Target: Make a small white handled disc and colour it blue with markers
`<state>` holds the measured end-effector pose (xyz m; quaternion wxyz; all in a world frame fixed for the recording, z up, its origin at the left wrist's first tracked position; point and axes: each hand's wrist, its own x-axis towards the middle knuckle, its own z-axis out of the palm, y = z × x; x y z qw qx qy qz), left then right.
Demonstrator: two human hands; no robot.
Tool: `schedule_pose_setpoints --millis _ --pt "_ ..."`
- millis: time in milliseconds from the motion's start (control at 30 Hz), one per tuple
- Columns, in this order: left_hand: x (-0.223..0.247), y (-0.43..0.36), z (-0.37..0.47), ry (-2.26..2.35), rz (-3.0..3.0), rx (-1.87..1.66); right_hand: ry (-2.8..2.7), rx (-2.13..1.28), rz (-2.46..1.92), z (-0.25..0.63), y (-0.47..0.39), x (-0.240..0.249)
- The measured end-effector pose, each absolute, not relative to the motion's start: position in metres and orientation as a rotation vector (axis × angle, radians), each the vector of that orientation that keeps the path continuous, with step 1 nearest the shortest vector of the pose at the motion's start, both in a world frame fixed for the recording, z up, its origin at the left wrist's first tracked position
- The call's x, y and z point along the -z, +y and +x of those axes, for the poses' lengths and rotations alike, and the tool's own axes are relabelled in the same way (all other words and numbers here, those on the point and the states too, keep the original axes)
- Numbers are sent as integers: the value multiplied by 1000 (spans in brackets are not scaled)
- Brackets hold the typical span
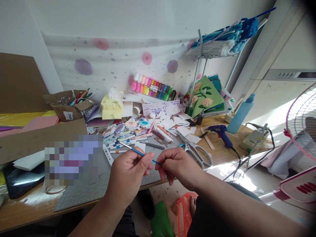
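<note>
A thin blue paintbrush (138, 151) is held in the air above the front edge of the grey cutting mat (98, 184), its bristle tip pointing to the upper left. My left hand (130, 168) pinches the handle around its middle. At the handle's rear end, my right hand (176, 164) has its fingers closed on the same brush. Behind the hands lie several markers (164, 134), a heap of paper cutouts (120, 130) and grey-handled scissors (195, 149).
A blue glue gun (221, 134) with its cable, a blue bottle (241, 113) and a dark small bottle (200, 117) stand or lie at the right. A cardboard box (67, 108) is back left. A pink fan (302, 121) is at the far right.
</note>
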<state>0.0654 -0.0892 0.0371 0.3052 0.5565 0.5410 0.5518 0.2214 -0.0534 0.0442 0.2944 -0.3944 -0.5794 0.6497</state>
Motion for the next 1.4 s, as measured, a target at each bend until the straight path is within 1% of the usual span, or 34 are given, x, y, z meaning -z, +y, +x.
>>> schedule_pose_setpoints --millis 400,1033,1267,1400 --pt "-38 -87 64 1442 1522 -1449 -1538 -1751 -996 225 -54 -44" --pt "-40 -88 69 1474 1587 -1440 -1617 -1685 -1016 222 -53 -39" --pt "-40 -88 63 1493 1582 -1404 -1527 -1843 -976 220 -52 -40" --pt "-41 -88 63 1484 1610 -1356 -1515 -1829 -968 218 -52 -38"
